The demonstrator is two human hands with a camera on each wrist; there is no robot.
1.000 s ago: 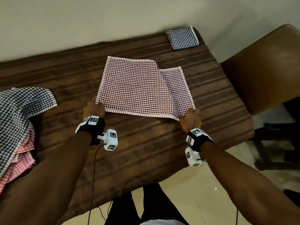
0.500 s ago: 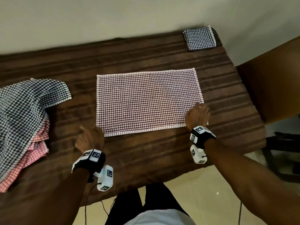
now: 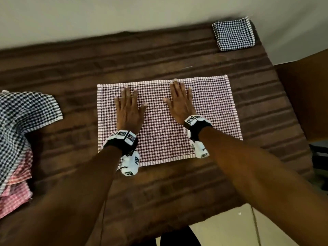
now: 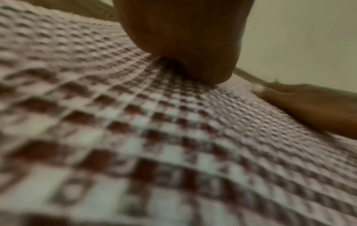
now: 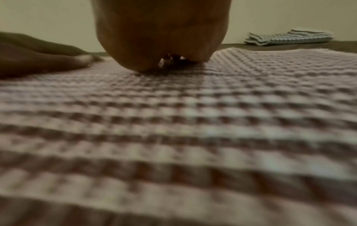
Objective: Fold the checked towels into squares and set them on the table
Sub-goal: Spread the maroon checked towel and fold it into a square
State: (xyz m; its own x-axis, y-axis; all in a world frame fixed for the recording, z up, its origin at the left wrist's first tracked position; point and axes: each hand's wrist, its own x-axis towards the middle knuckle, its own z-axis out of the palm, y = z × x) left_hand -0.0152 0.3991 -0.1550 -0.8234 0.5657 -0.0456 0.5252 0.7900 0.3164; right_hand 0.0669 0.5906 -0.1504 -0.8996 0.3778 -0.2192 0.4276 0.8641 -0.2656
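A maroon-and-white checked towel (image 3: 209, 107) lies folded into a flat rectangle in the middle of the brown table (image 3: 177, 183). My left hand (image 3: 128, 107) rests palm down on its left half, fingers straight and spread. My right hand (image 3: 179, 102) lies flat on the middle of the same towel, fingertips near its far edge. The wrist views show the towel's weave (image 4: 173, 137) (image 5: 173, 122) close up, with each palm (image 4: 183, 38) (image 5: 160, 33) pressed on it. A folded blue-and-white checked square (image 3: 233, 33) (image 5: 289, 38) sits at the far right corner.
A heap of unfolded towels lies at the left edge, a black-and-white checked one (image 3: 19, 121) on top of red checked ones (image 3: 14, 197). A brown chair (image 3: 305, 96) stands right of the table. A pale wall (image 3: 142, 13) runs behind it.
Both hands have let go of the towel's near corners and moved forward onto the towel, now lying flat on it. One second ago the towel was half folded; it now lies flat.
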